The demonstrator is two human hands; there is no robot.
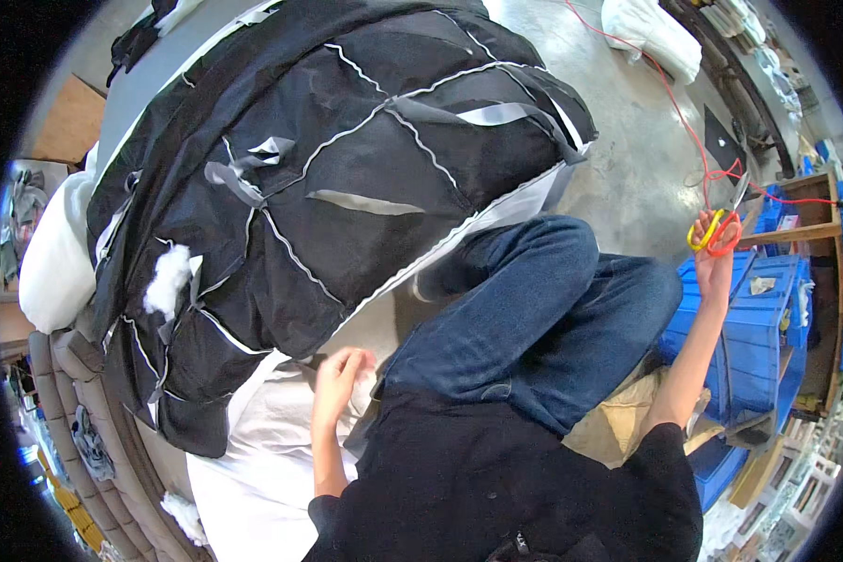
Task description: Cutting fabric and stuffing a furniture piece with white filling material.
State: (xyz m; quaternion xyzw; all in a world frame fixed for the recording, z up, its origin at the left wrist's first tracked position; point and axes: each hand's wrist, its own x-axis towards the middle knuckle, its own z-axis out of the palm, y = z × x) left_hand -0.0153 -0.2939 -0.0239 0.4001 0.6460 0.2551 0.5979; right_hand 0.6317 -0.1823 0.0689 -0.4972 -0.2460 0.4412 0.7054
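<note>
On the right, my right hand (713, 267) is closed on a pair of scissors (727, 235) with yellow and orange-red handles; the blades point up and away. My left hand (343, 371) hovers low by my hip with curled fingers, and whatever they may hold is hidden. Just beyond it lies a large black cushion cover (384, 244) with pale crossing seams, loose light strips (496, 114) and a slit-like pale opening (365, 203). A tuft of white stuffing (168, 280) sits on its left part. White fabric (253, 478) spreads beneath my left forearm.
A red cord (672, 94) runs across the concrete floor (618, 178) to near the scissors. Blue bins (740, 318) and a wooden frame (820, 234) stand at the right. White bundles (651, 37) lie far right; padded brown upholstery (103, 440) borders the left.
</note>
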